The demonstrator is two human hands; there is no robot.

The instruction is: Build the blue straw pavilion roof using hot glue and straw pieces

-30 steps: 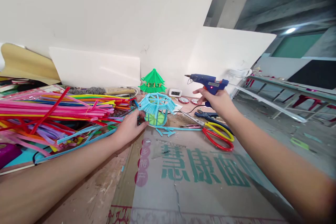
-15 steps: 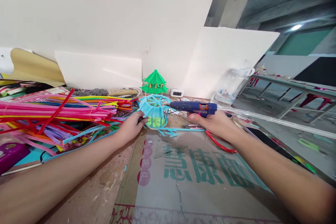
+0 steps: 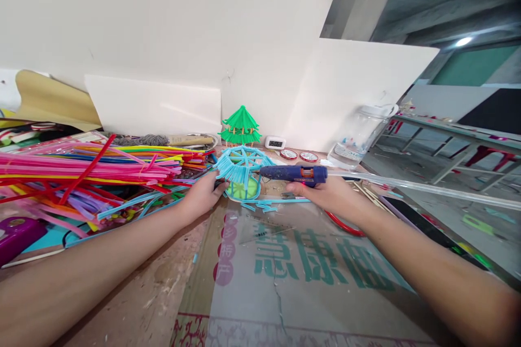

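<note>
My right hand (image 3: 331, 195) is closed around a dark blue hot glue gun (image 3: 291, 173), with a clear glue stick (image 3: 386, 180) running out of its back. The gun's nozzle points left, at the lower edge of the roof of a light-blue pipe-cleaner pavilion model (image 3: 240, 160); whether it touches is unclear. The model's base is green. At the model's left side, my left hand (image 3: 202, 193) is closed on it, fingertips partly hidden. Just behind stands a green tiered roof model (image 3: 241, 122).
Bundles of coloured pipe cleaners (image 3: 89, 171) fill the left side. Short blue pieces (image 3: 260, 207) lie before the model, near red-handled pliers (image 3: 344, 225). Behind are a small digital clock (image 3: 275, 143), two round red-rimmed tins (image 3: 308, 156) and a clear plastic jug (image 3: 356, 135).
The glue gun has moved down and slightly left, from the top of the blue roof to its lower edge. My left hand stays at the model. The round tins now show fully.
</note>
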